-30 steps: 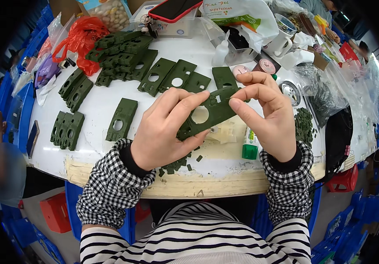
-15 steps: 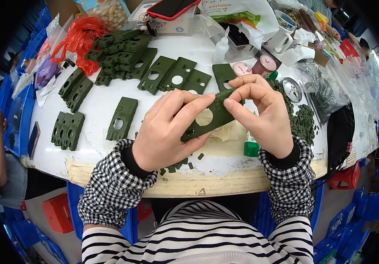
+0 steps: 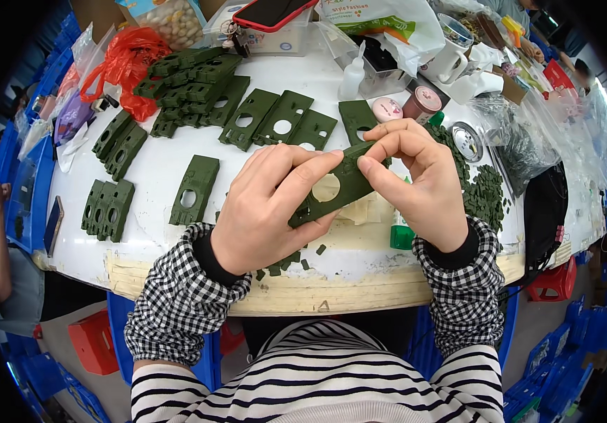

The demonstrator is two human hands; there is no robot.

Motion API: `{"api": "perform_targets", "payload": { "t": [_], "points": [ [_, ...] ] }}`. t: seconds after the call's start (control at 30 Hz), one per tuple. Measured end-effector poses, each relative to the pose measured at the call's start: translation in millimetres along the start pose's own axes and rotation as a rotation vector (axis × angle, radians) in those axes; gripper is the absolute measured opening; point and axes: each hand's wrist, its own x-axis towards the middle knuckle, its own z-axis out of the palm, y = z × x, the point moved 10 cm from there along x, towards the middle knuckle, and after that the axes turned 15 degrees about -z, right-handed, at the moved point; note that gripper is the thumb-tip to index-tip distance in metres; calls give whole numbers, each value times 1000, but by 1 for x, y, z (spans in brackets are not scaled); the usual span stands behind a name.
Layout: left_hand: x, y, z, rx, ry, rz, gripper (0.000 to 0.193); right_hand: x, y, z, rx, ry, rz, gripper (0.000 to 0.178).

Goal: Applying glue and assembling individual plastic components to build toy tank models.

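Observation:
Between my hands is a dark green plastic model tank hull piece point(image 3: 350, 183) with a round hole, tilted above the table. My left hand point(image 3: 265, 204) grips its left end, thumb below and fingers over the top edge. My right hand point(image 3: 420, 185) has its thumb and forefinger closed at the upper right end; whether a tiny part is between them I cannot make out. Similar green hull pieces lie around: a single one point(image 3: 195, 190) left of my hand, a row point(image 3: 108, 210) farther left, and a stack point(image 3: 194, 84) at the back.
Many small green parts point(image 3: 485, 201) are heaped on the right, beside a round metal lid point(image 3: 467, 142). A green-capped bottle point(image 3: 402, 237) is under my right hand. A white squeeze bottle point(image 3: 352, 74), a red-cased phone point(image 3: 272, 14) and a red bag point(image 3: 126, 67) sit at the back.

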Motion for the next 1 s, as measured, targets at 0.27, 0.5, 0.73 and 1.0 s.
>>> {"api": "perform_targets", "payload": {
  "t": [0.27, 0.5, 0.73, 1.0],
  "points": [
    [-1, 2, -1, -14, 57, 76, 65, 1, -3, 0, -26, 4, -17, 15],
    [-1, 1, 2, 8, 10, 59, 62, 0, 0, -1, -2, 7, -28, 14],
    [-2, 2, 0, -2, 17, 79, 62, 1, -3, 2, 39, 4, -11, 13],
    [1, 7, -1, -2, 7, 73, 60, 1, -6, -1, 55, 22, -31, 12]
  ]
}}
